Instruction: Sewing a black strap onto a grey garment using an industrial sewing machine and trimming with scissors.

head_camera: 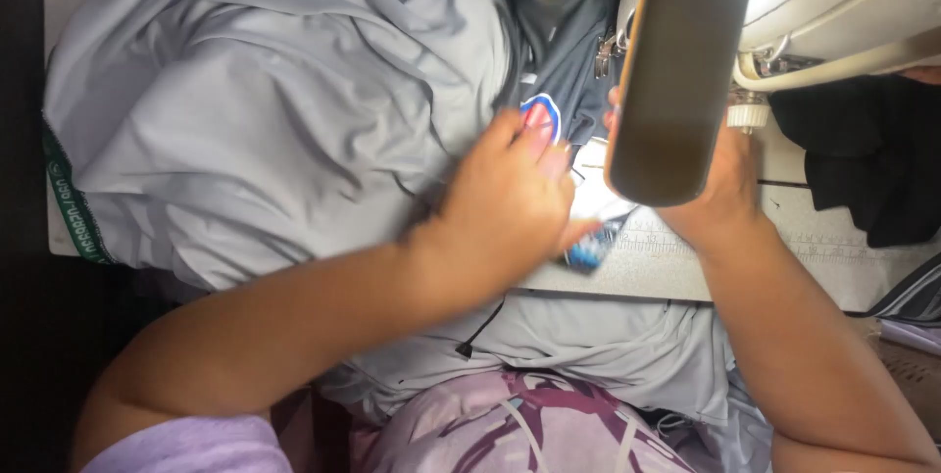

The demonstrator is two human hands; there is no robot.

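1. Two bare hands are at work over one sewing machine; no other person's hands are in sight.
2. There is one large grey garment, smooth, thin and slightly glossy, bunched in soft folds over the left part of the counter and spilling off its near edge onto the person's lap.
3. One darker charcoal panel of the same kind of cloth lies just left of the machine head, and it bears one round red, white and blue patch.
4. One green woven band with pale lettering edges the grey cloth at the far left.
5. The left hand lies flat on the cloth with fingers spread, fingertips touching the patch; its grip is open, pressing rather than clasping.
6. The right hand sits beside the needle area, mostly hidden behind the machine's tan, rounded front plate; I cannot tell whether its grip is closed on anything.
7. One small blue-patterned piece pokes out between the two hands, on the counter near its front edge.
8. One heap of black cloth rests on the counter to the right, well apart from the hands.
9. The counter is pale and matte, with a printed ruler strip along its front.
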